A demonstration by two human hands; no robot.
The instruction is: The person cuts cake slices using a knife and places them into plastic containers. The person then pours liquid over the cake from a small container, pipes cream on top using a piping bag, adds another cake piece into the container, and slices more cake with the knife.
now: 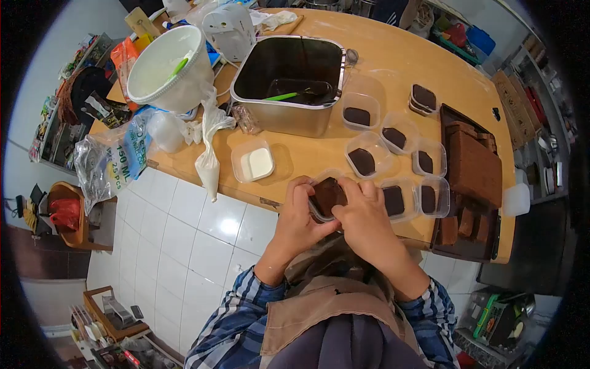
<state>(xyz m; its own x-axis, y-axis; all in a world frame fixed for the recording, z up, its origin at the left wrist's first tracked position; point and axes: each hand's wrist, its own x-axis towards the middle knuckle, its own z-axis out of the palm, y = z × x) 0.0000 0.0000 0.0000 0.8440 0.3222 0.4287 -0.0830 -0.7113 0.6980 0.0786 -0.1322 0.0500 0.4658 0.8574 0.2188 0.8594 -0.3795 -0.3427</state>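
My left hand (298, 215) is curled around a clear cup (316, 213). A piece of brown cake (329, 194) sits in its top, by the near edge of the table (393, 55). My right hand (369, 215) is bent in close at the cake, but I can't tell if it pinches it. More cups (394, 201) crowd just beside my right hand. On my left, there is bare wood up to the white cream (257, 163). The cream bag (210, 157) pokes its tip over the edge.
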